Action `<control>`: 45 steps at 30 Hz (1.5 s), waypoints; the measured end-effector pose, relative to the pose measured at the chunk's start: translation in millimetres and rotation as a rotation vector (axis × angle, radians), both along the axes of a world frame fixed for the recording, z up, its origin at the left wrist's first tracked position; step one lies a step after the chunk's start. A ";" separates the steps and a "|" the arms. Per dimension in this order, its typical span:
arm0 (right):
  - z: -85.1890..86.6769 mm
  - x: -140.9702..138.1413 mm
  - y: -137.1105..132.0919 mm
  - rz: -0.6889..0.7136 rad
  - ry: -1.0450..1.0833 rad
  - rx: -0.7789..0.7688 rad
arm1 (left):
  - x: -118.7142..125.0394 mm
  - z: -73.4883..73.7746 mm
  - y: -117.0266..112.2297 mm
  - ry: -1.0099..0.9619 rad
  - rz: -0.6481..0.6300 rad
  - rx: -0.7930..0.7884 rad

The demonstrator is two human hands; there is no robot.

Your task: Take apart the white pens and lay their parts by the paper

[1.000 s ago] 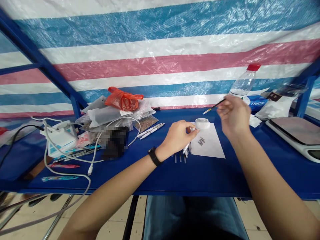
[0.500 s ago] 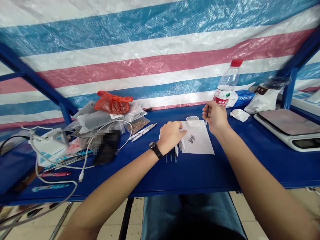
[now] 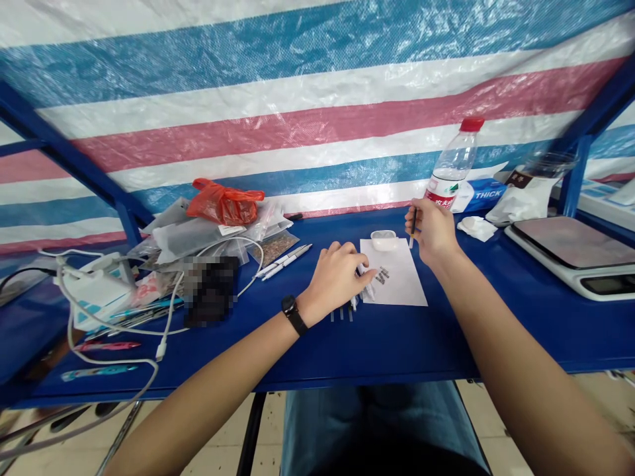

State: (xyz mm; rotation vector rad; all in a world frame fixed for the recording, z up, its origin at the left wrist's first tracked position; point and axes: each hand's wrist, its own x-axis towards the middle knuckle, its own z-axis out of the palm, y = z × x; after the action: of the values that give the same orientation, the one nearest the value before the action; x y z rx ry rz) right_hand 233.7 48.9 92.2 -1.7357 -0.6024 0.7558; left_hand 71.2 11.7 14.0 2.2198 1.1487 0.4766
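Observation:
My right hand (image 3: 436, 231) pinches a thin black pen refill (image 3: 413, 228) with a clear lower end, held near upright above the paper's right edge. My left hand (image 3: 340, 274) is bent over the left edge of the white paper (image 3: 407, 291), thumb and fingers closed about a white pen (image 3: 368, 288); part of it is hidden by the hand. Another white pen part (image 3: 354, 303) lies under the wrist side. Several refills with clear ends (image 3: 341, 315) stick out below the left hand. Small grey spring-like pieces (image 3: 381, 274) lie on the paper.
A clear plastic box (image 3: 385, 241) sits at the paper's top edge. Behind my right hand stands a red-capped bottle (image 3: 456, 158); a scale (image 3: 570, 254) is at right. Two white pens (image 3: 285, 262), plastic bags (image 3: 223, 205) and a white cable (image 3: 163, 340) are at left.
My left hand has shifted slightly down and turned, and the white pen at its fingers has moved to the right. My right hand still holds the refill, hardly moved.

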 end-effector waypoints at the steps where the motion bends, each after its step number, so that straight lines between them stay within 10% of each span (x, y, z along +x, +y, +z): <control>1: 0.2 0.4 0.3 -0.006 0.004 0.003 | -2.6 -1.2 -5.2 -0.018 -0.035 0.062; 10: -0.8 3.4 -0.3 0.010 -0.024 0.031 | -7.1 -18.8 -50.8 -0.136 -0.233 0.467; 27: -3.4 3.8 -0.7 0.063 -0.083 0.004 | -17.6 -16.7 -51.1 -0.156 -0.243 0.487; 38: -19.2 -11.3 -13.3 0.627 -0.661 -0.349 | -55.9 -22.5 0.5 -0.274 -0.114 0.356; 45: -24.3 -13.6 -17.9 0.761 -0.490 -0.458 | -70.9 -38.5 15.6 -0.348 0.130 0.220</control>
State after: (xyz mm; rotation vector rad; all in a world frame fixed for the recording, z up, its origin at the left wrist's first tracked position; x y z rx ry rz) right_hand 220.1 31.0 67.9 -2.1416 -1.5802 1.0436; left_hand 0.3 27.3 -24.5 2.1341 1.0972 1.0433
